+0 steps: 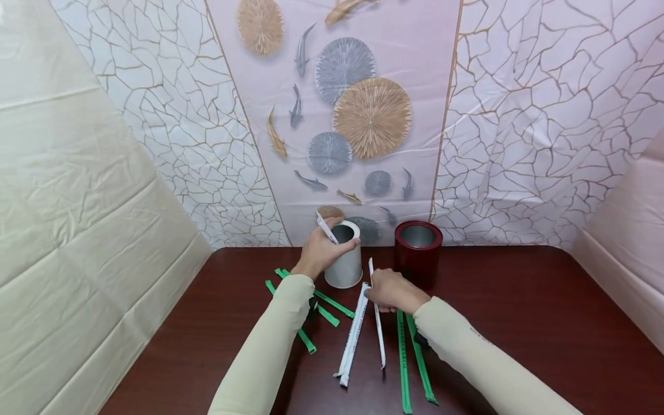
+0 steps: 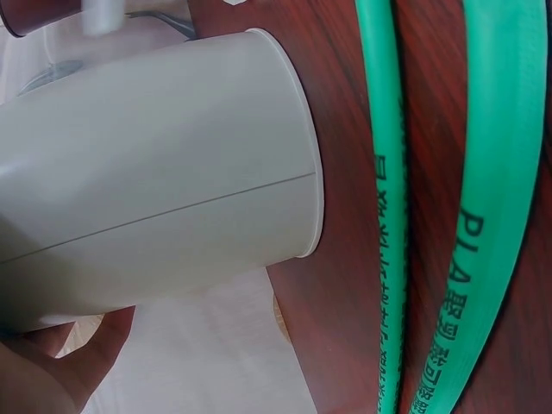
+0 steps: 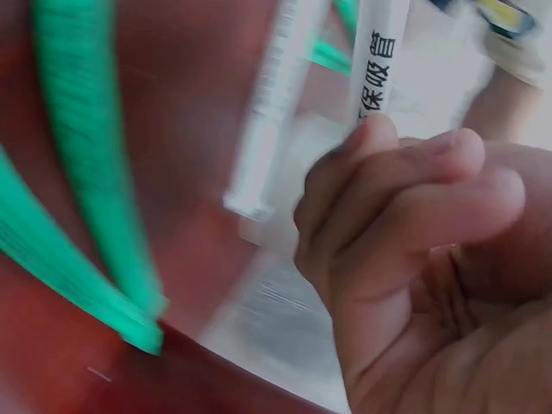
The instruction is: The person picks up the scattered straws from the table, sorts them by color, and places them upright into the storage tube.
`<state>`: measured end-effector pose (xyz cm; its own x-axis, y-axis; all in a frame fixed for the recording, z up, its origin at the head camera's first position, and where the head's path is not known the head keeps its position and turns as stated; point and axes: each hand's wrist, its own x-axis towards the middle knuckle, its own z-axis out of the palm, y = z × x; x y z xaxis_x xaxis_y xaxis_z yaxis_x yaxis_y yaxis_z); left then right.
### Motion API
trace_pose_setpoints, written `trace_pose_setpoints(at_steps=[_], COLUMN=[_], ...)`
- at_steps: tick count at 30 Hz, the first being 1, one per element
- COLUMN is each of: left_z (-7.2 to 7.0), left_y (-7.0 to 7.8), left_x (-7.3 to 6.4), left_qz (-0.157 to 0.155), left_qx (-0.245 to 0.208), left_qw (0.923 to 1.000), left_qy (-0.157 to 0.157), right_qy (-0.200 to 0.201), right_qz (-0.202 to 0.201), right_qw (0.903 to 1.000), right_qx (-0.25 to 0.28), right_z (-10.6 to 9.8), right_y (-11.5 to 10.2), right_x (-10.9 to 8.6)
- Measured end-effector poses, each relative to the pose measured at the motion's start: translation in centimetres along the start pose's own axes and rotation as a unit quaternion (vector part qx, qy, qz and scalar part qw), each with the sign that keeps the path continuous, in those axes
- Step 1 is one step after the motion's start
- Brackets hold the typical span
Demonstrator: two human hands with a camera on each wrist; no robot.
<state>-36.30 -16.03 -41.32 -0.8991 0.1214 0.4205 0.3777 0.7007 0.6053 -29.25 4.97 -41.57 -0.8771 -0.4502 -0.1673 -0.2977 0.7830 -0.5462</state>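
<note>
My left hand (image 1: 321, 251) grips the white can (image 1: 344, 266) near its rim, thumb across the front. In the left wrist view the curled fingers (image 2: 95, 358) lie against the can's side. One white paper-wrapped straw (image 1: 327, 229) leans at the can's mouth beside this hand; its lower end is hidden. My right hand (image 1: 395, 290) pinches another wrapped straw (image 1: 379, 334), whose printed upper part shows past the fingers in the right wrist view. Two more white wrapped straws (image 1: 354, 337) lie close together left of that hand.
Several green wrapped straws (image 1: 328, 315) lie under and beside the left forearm. Two green straws (image 1: 403, 363) lie below the right hand. A dark red can (image 1: 418, 256) stands at the back, right of the white one, before a patterned cloth backdrop (image 1: 363, 190).
</note>
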Motion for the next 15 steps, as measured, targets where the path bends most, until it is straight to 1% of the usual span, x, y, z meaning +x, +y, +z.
trace_pose_setpoints(at_steps=[2,4,6,9,11,13,15], left_z=[0.0,0.0,0.1,0.2,0.2,0.2,0.3], left_y=[0.0,0.0,-0.1,-0.1,-0.2,-0.1,-0.1], left_x=[0.0,0.0,0.0,0.0,0.0,0.1,0.2], left_qz=[0.001,0.003,0.005,0.004,0.004,0.003,0.003], left_qx=[-0.002,-0.006,-0.005,-0.007,-0.008,-0.008,-0.007], left_qw=[1.0000,0.9999,0.9999,0.9999,0.9999,0.9999,0.9999], left_qy=[0.005,0.009,0.010,0.010,0.010,0.010,0.011], right_qy=[0.007,0.019,0.043,0.100,0.150,0.203,0.250], right_qz=[0.003,0.029,0.011,-0.029,-0.060,-0.085,-0.104], right_qw=[0.9999,0.9992,0.9989,0.9945,0.9869,0.9755,0.9625], right_qx=[-0.013,-0.017,-0.012,0.008,0.009,0.004,-0.003], right_z=[-1.9,-4.8,-7.1,-10.4,-12.3,-13.8,-14.9], right_y=[-1.3,-4.3,-5.6,-7.4,-8.5,-9.5,-10.3], right_x=[-0.5,-2.1,-3.0,-4.1,-4.4,-4.3,-3.8])
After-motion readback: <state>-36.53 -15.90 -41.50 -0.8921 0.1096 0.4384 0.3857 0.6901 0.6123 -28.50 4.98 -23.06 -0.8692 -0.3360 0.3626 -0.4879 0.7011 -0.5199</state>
